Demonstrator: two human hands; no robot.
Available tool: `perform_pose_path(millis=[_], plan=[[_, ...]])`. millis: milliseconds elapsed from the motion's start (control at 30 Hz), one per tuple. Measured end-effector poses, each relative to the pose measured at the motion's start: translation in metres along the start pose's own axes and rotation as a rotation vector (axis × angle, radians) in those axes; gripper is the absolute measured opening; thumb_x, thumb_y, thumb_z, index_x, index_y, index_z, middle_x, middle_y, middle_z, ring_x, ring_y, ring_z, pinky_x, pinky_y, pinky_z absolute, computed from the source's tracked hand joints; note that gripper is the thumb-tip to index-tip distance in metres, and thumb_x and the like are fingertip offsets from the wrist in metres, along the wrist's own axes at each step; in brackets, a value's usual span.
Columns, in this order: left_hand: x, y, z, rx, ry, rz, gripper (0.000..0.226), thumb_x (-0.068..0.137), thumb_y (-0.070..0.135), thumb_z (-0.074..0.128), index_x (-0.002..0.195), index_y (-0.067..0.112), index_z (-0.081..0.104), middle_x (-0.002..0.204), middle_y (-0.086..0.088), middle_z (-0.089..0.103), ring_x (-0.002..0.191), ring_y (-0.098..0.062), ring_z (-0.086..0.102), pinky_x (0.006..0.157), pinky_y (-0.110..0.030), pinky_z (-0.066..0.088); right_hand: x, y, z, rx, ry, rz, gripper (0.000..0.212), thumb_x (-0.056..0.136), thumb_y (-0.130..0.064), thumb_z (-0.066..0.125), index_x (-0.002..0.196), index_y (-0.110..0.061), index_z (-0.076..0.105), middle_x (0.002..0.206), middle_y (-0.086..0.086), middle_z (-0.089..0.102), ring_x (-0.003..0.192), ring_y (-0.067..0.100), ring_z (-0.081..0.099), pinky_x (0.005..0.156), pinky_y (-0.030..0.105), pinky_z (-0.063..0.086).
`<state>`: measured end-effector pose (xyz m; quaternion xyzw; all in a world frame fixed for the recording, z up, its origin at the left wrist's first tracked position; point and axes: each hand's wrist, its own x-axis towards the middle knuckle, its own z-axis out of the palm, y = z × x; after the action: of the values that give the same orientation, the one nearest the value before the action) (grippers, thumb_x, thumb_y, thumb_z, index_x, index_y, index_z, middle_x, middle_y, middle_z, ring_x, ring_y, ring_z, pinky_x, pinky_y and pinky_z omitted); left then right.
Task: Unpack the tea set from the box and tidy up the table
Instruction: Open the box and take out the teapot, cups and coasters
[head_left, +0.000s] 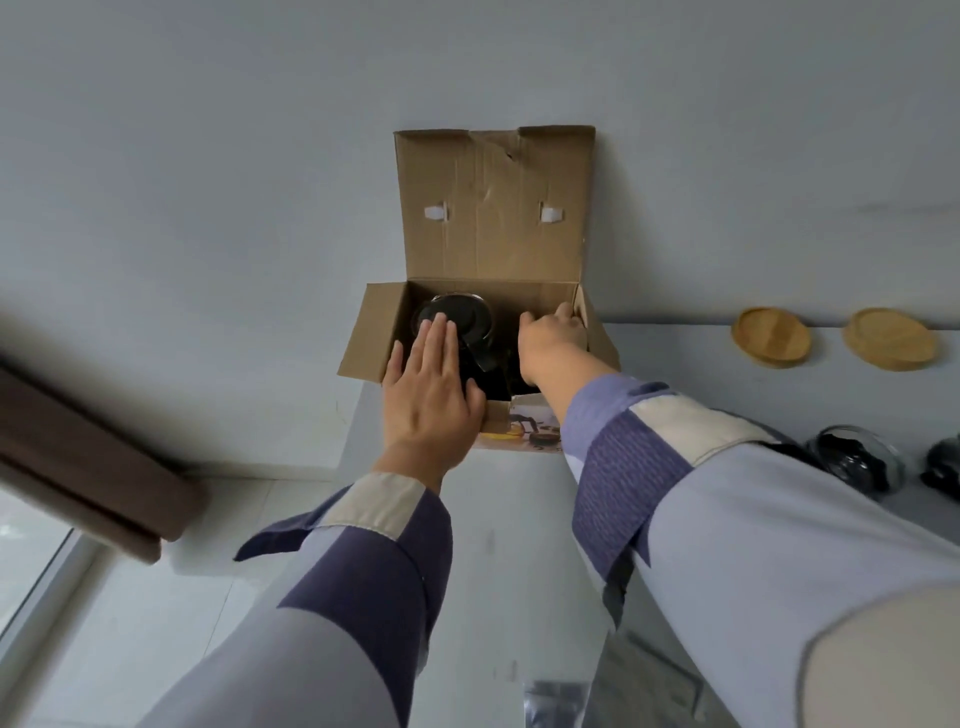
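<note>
A brown cardboard box (493, 228) stands open at the table's far left corner, its lid flap upright against the wall. Inside on the left sits a dark glass teapot (470, 317) with a black lid. My left hand (428, 384) lies flat, fingers together, over the box's near edge with its fingertips on the teapot lid. My right hand (550, 332) reaches into the right half of the box, fingers curled down by the right wall; what they touch is hidden.
Two round wooden coasters (771, 336) (889, 339) lie by the wall at the right. Glass cups (852, 460) wrapped in dark material sit at the right edge. A clear plastic bag (556, 704) lies at the bottom. A brown curtain (88, 457) hangs left, beyond the white table (519, 519).
</note>
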<state>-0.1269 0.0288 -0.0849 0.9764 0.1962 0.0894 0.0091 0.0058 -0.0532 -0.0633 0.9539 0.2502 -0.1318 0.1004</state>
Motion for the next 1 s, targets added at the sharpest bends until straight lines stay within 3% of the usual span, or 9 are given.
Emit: perform_pose_path(millis=[200,400,500,633,767,867,1000], plan=[[0.005,0.0,0.004,-0.003,0.006,-0.008,0.067,0.095,0.04,0.023,0.152,0.012,0.001,0.16,-0.003,-0.001,0.147,-0.016,-0.004,0.12,-0.036,0.004,0.011,-0.002,0.011,-0.018,0.059,0.026,0.072,0.082,-0.018,0.066,0.142,-0.011,0.025,0.136,0.024,0.044,0.129,0.035,0.03,0.098,0.036,0.036],[0.004,0.001,0.004,-0.001,0.008,-0.011,0.067,0.094,0.037,0.023,0.152,0.011,0.002,0.16,-0.003,-0.001,0.147,-0.016,-0.003,0.12,-0.036,0.003,0.008,-0.001,0.011,-0.073,0.236,0.024,0.054,0.087,-0.015,0.058,0.136,-0.006,0.038,0.138,0.014,0.04,0.125,0.028,0.037,0.098,0.033,0.035],[0.004,0.001,0.002,0.004,-0.007,-0.013,0.066,0.095,0.037,0.022,0.152,0.011,0.001,0.16,-0.003,-0.002,0.147,-0.016,-0.004,0.12,-0.037,0.003,-0.001,0.004,0.002,-0.023,0.278,-0.021,0.066,0.08,-0.011,0.068,0.137,-0.006,0.034,0.139,0.013,0.032,0.122,0.031,0.041,0.096,0.034,0.038],[0.002,0.003,0.0,0.018,-0.028,-0.013,0.065,0.095,0.038,0.021,0.151,0.011,0.001,0.16,-0.003,-0.002,0.147,-0.017,-0.003,0.12,-0.038,0.005,-0.019,0.013,-0.014,0.167,0.307,-0.055,0.082,0.068,-0.011,0.081,0.135,-0.008,0.033,0.14,0.014,0.022,0.107,0.031,0.05,0.078,0.033,0.046],[0.001,0.003,-0.003,0.02,-0.05,-0.02,0.065,0.095,0.038,0.022,0.151,0.012,0.001,0.16,-0.003,-0.002,0.147,-0.018,-0.003,0.12,-0.039,0.006,-0.031,0.03,-0.02,0.495,0.377,-0.071,0.086,0.06,-0.03,0.086,0.13,-0.013,0.039,0.134,0.008,0.03,0.111,0.028,0.047,0.088,0.037,0.05],[0.0,0.004,-0.006,0.033,-0.069,-0.025,0.066,0.095,0.038,0.022,0.152,0.012,0.001,0.16,-0.003,-0.002,0.147,-0.017,-0.003,0.12,-0.04,0.005,-0.044,0.048,-0.018,0.795,0.423,-0.048,0.085,0.058,-0.033,0.086,0.128,-0.018,0.04,0.13,0.004,0.048,0.114,0.028,0.05,0.093,0.041,0.049],[0.0,0.005,-0.011,0.045,-0.12,-0.017,0.066,0.096,0.038,0.024,0.152,0.011,0.0,0.16,-0.003,-0.003,0.147,-0.017,-0.005,0.12,-0.041,0.001,-0.067,0.071,-0.011,1.03,0.507,0.062,0.087,0.052,-0.038,0.088,0.125,-0.019,0.045,0.123,0.002,0.057,0.111,0.022,0.054,0.093,0.035,0.05]])
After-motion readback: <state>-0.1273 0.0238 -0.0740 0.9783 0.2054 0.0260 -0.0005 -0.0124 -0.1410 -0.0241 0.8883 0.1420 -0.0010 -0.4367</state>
